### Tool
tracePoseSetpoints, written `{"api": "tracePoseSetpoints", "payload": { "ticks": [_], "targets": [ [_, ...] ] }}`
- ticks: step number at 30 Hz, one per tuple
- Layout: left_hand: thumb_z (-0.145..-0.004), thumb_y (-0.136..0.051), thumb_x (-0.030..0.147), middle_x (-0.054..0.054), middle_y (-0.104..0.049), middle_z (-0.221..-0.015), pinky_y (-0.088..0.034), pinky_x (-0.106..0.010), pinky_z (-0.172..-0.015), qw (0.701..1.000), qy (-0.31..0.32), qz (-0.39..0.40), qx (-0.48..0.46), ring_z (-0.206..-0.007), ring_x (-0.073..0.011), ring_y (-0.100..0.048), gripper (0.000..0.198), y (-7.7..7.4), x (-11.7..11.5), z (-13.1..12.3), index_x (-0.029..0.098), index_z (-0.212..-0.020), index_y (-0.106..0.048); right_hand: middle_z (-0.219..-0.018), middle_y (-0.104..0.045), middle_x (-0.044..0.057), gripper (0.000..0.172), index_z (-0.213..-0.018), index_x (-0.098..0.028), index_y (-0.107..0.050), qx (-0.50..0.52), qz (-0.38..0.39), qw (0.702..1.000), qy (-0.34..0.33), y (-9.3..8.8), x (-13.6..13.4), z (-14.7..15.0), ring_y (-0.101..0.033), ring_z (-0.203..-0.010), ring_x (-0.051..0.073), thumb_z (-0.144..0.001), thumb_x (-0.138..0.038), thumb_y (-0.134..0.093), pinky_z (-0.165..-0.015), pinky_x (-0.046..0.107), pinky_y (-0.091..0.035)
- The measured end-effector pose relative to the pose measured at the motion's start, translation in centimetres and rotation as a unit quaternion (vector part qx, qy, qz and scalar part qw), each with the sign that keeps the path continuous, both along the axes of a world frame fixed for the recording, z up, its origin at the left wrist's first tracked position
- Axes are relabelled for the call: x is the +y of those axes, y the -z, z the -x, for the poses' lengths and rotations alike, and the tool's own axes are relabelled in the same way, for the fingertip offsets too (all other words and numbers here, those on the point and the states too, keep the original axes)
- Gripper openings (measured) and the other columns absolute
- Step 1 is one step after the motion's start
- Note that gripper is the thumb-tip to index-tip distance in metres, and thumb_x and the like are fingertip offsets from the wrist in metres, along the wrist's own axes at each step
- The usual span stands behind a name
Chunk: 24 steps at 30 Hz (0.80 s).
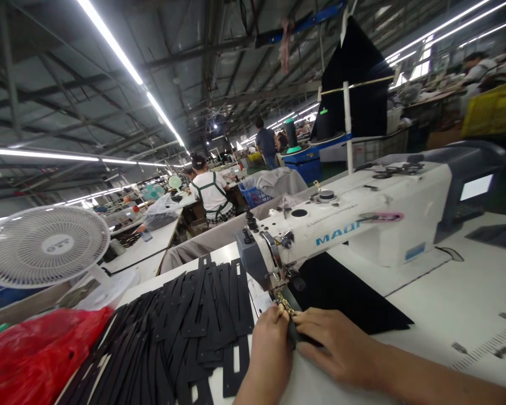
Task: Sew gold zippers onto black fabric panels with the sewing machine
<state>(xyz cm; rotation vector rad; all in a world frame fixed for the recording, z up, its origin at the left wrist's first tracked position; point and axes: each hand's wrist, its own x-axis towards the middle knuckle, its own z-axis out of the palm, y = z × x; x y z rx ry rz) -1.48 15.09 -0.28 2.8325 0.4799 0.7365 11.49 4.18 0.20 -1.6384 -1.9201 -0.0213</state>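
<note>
A white sewing machine (346, 219) stands on the table, with brass-coloured metal parts (285, 302) showing at its needle area. Close in front of these, my left hand (270, 346) is closed, fingertips pinching the edge of a dark fabric strip (294, 336). On the strip's other side is my right hand (337, 344), its thumb and fingers bent around the fabric. Both hands partly hide the strip. Behind the needle, a large black fabric panel (346, 292) lies flat under the machine arm. Left of my hands spreads a pile of black slotted strips (181, 326).
A red plastic bag (42, 349) lies at the lower left, below a white fan (54, 246). Thread cones (292, 136) stand beyond the machine. A control screen (476, 187) is at the right. Farther off, a person in a white shirt (211, 194) sits at another table.
</note>
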Motion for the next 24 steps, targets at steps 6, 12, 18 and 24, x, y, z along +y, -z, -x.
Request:
{"api": "tracePoseSetpoints", "payload": {
  "ticks": [6, 12, 18, 24],
  "targets": [
    [-0.051, -0.048, 0.0, -0.012, -0.062, -0.099, -0.052, -0.04, -0.084, 0.999, -0.021, 0.021, 0.025, -0.091, -0.0279, -0.058, 0.049, -0.4, -1.3, 0.4, 0.012, -0.096, -0.062, -0.096, -0.06, 0.008, 0.018, -0.095, -0.016, -0.059, -0.084, 0.034, 0.995, 0.051, -1.1, 2.3, -1.0, -0.056, -0.087, 0.023, -0.082, -0.01, -0.048, -0.073, 0.035, -0.044],
    [-0.05, -0.048, 0.0, -0.012, -0.061, -0.102, -0.047, -0.041, -0.092, 0.999, -0.029, 0.039, -0.009, -0.097, -0.0286, -0.055, 0.051, 0.4, -1.4, 0.6, 0.011, -0.098, -0.063, -0.092, -0.063, 0.011, 0.022, -0.095, -0.012, -0.058, -0.122, 0.043, 0.99, 0.047, -1.4, 5.0, -1.4, -0.061, -0.079, 0.023, -0.079, -0.005, -0.044, -0.065, 0.032, -0.044],
    [-0.055, -0.048, 0.005, -0.011, -0.059, -0.109, -0.044, -0.042, -0.096, 0.998, 0.009, 0.039, -0.052, -0.102, -0.0278, -0.052, 0.055, 2.1, -0.7, 0.8, 0.014, -0.108, -0.061, -0.092, -0.063, 0.008, 0.019, -0.09, -0.016, -0.059, -0.113, 0.041, 0.992, 0.02, -2.1, 4.0, -2.0, -0.06, -0.079, 0.023, -0.073, -0.012, -0.051, -0.066, 0.031, -0.044],
    [-0.05, -0.053, 0.013, -0.013, -0.06, -0.107, -0.048, -0.041, -0.089, 0.999, -0.008, 0.003, -0.041, -0.095, -0.0307, -0.056, 0.052, 5.0, 1.2, 0.0, 0.013, -0.1, -0.065, -0.1, -0.063, 0.009, 0.021, -0.089, -0.017, -0.062, -0.119, 0.048, 0.991, -0.028, -2.1, 4.4, -1.9, -0.06, -0.088, 0.023, -0.073, -0.012, -0.05, -0.071, 0.03, -0.044]
  ]
}}
